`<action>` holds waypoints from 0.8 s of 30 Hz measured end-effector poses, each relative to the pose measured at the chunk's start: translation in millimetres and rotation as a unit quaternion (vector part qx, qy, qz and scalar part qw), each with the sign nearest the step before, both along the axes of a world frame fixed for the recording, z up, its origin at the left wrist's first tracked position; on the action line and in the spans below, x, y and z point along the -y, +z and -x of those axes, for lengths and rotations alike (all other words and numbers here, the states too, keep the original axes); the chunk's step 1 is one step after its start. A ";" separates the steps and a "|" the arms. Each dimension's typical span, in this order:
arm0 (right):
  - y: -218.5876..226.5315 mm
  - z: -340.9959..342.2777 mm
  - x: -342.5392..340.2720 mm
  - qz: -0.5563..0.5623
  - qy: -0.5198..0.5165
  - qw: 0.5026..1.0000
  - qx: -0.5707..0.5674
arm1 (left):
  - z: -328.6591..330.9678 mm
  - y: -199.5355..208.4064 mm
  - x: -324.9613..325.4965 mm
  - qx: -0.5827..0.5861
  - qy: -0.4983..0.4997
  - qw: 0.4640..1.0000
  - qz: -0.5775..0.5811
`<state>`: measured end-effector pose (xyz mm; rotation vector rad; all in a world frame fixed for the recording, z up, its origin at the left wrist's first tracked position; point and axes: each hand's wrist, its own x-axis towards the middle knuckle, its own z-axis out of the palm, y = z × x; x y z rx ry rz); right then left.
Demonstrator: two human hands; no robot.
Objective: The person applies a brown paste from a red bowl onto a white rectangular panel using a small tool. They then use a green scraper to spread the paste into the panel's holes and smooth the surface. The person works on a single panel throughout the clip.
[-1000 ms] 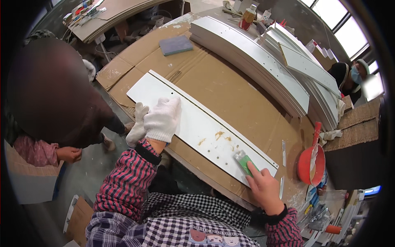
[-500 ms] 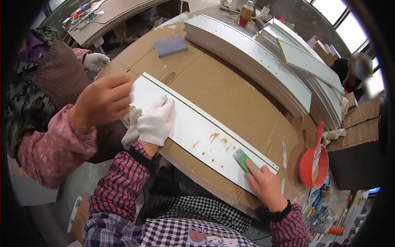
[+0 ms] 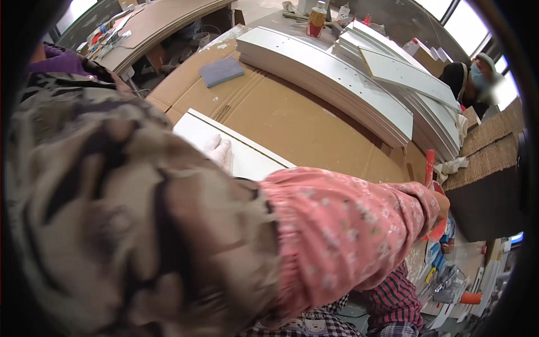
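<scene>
My left hand, in a white knit glove, lies flat on a long white board with a groove along its edge; only its fingers show. A co-worker's arm in a camouflage garment and a pink flowered sleeve stretches across in front of me, hiding most of the board. That person's hand is at a red pan on the right. Behind this arm my right hand is hidden; just its striped sleeve shows below, so whatever it holds cannot be seen.
Stacked white panels lie at the back and right of the cardboard-covered table. A grey sanding block sits at the far left. Behind the panels stands a bottle. Assorted tools lie at right; another person is beyond.
The co-worker's arm has swung from the left across my view to the red pan. It now covers my right hand, the green-handled scraper there and the board's stained part.
</scene>
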<state>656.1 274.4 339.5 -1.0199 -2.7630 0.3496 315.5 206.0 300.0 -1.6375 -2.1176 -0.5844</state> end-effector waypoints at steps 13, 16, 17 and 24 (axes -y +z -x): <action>29.1 -41.4 -17.3 0.060 -0.091 0.973 -0.206 | -16.6 31.5 -23.8 -0.074 -0.005 0.997 0.035; 14.6 -41.7 4.4 0.136 -0.094 0.943 -0.289 | -50.7 23.5 -62.5 -0.075 -0.052 0.995 0.031; 18.6 -27.4 12.9 0.158 -0.073 0.929 -0.327 | -49.4 40.1 -57.4 -0.099 -0.045 0.994 0.026; 8.4 -19.9 30.6 0.244 -0.064 0.867 -0.431 | -148.2 75.2 -124.4 -0.234 -0.094 0.968 0.000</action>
